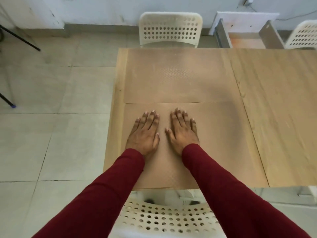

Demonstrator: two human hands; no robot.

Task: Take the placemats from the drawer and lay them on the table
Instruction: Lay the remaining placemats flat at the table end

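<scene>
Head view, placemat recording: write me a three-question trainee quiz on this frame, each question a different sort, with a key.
1. True or false: both hands lie flat, fingers straight, on the near placemat.
2. Multiple choice: where is the far placemat? A) folded in the drawer B) flat on the table, just beyond the near one C) hanging over a chair.
3. Short answer: what stands open beyond the table's far right corner?

Key
1. True: the left hand and right hand press palm down, side by side.
2. B: its near edge meets the near placemat's far edge.
3. The drawer, pulled open; no placemat is visible in it.
</scene>
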